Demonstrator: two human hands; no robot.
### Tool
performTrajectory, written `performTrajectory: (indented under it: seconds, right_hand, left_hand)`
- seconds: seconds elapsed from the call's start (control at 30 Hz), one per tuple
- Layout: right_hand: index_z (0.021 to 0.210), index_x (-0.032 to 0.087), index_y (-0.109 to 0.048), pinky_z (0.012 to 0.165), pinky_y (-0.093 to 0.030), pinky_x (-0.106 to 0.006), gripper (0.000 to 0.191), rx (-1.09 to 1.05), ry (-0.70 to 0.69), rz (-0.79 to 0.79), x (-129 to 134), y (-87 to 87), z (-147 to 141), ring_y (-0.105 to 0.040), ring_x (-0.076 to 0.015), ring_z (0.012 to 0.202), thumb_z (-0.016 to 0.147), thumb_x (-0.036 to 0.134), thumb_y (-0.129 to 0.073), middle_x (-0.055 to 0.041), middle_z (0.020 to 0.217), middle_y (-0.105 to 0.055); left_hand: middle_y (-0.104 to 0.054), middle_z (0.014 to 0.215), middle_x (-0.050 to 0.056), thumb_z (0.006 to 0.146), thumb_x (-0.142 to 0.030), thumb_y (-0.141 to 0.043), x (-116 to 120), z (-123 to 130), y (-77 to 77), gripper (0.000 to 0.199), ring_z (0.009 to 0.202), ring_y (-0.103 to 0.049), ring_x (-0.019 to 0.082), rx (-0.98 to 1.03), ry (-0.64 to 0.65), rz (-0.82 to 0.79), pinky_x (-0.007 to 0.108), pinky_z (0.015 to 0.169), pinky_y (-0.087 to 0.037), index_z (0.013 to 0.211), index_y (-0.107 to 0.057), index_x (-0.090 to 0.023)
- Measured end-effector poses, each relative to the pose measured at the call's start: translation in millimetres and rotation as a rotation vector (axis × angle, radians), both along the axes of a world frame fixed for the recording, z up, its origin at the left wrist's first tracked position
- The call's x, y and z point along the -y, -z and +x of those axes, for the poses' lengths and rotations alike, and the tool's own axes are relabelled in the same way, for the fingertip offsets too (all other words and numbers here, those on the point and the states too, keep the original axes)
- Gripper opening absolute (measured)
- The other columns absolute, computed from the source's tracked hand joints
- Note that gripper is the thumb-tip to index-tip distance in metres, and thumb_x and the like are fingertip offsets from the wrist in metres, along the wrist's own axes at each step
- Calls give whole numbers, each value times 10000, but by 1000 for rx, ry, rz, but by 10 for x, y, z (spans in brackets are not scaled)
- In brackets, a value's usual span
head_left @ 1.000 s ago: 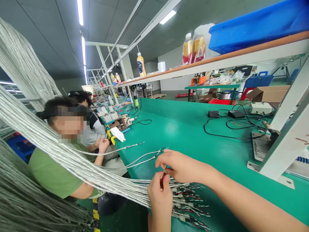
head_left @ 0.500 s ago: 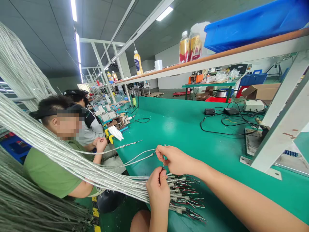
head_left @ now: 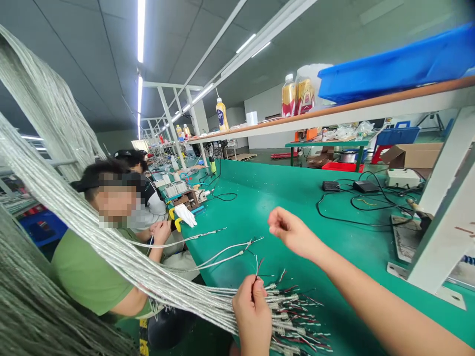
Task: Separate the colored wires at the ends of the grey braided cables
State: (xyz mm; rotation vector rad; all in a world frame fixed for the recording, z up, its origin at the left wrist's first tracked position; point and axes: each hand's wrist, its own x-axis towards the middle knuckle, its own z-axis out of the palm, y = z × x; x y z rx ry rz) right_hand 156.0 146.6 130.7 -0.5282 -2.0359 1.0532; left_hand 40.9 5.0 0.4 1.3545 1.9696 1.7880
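Observation:
My left hand (head_left: 252, 309) pinches the stripped end of a cable; its thin white, red and dark wires (head_left: 257, 267) stick up above my thumb and fingers. A thick bundle of silvery braided cables (head_left: 200, 296) runs past that hand from the left. Beyond it, many cable ends with red, black and white wires (head_left: 297, 316) fan out over the table. My right hand (head_left: 287, 230) hangs in the air, up and to the right, apart from the wires. Its fingers are curled against the thumb; whatever may be between them is hidden.
Separate cables (head_left: 222, 261) lie across the green table (head_left: 256, 198). To the left sits a co-worker in a green shirt (head_left: 92, 277). A white glove (head_left: 184, 215) rests by a small machine. Black pedals (head_left: 365, 186) with cords and a white metal post (head_left: 438, 217) stand right.
My right hand has come off the wires at my left hand and moved up and right. Wires now stand free above my left hand. The camera view has tilted upward slightly.

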Motion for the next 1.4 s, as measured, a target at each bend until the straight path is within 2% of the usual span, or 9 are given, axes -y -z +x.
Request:
performTrajectory:
  seconds: [0.1,0.23,0.53,0.67,0.83,0.93,1.07,1.2,1.4]
  right_hand:
    - [917,187,-529,588,-346,-258,182,126,-62,-49,-82,-10,67,-406,-129,660,855,345,-593,21,776,-498]
    - [847,153,-649,603,-344,-268,387,436,-408,-141,81,73,8,-444,-141,672,877,535,-590,-5,736,-556]
    - [785,146,-660,526,-289,-227,384,165,-512,-642,389,458,-353,-510,-112,571,706,491,-812,5,641,-590]
    - [774,140,-663,522,-355,-243,363,35,-629,-745,426,561,-399,-530,-117,525,761,487,-771,-10,664,-602]
    - [1039,151,-751,571,-403,-243,440,73,-683,-584,465,594,-420,-484,-61,549,868,541,-643,-88,1098,-644]
    - [1129,148,-727,586,-417,-254,562,127,-677,-491,473,638,-442,-466,-82,551,891,626,-551,-84,1002,-678]
    - [1050,115,-720,572,-424,-281,641,194,-426,-239,511,614,-434,-498,-140,543,959,641,-365,-51,698,-636]
    - [822,152,-696,871,-426,-399,552,186,-143,262,565,546,-418,-602,-228,835,1002,528,-334,-94,767,-659]
    - [822,120,-682,402,-356,-260,635,-12,-302,-693,609,707,-604,-479,-129,416,842,724,-486,-66,649,-660]
  left_hand:
    - [-634,679,18,982,-443,-391,9,8,-30,363,666,-606,165,54,0,4,244,643,-428,885,-633,-191]
    - [-622,674,16,984,-448,-377,45,6,-59,373,658,-593,166,105,2,36,248,646,-425,860,-617,-191]
    - [-563,613,13,954,-475,-443,32,58,-59,403,583,-527,161,184,-19,155,256,584,-371,765,-639,-179]
    - [-559,618,5,940,-512,-449,32,48,-48,423,598,-541,172,254,-8,167,263,612,-401,991,-670,-155]
    - [-545,632,10,961,-516,-410,43,-16,-21,445,603,-527,156,217,46,83,251,606,-394,824,-623,-151]
    - [-545,628,11,965,-528,-387,46,-19,-32,461,597,-531,158,233,51,74,250,597,-410,847,-619,-148]
    - [-637,734,58,947,-547,-422,40,-26,-63,463,677,-592,185,232,3,43,262,632,-464,958,-656,-147]
    - [-645,705,62,929,-574,-442,16,-66,-31,488,637,-579,175,196,8,52,248,580,-455,846,-666,-149]
    - [-662,730,59,890,-608,-505,-20,-68,69,532,654,-595,178,262,-80,112,254,615,-478,1024,-700,-131]
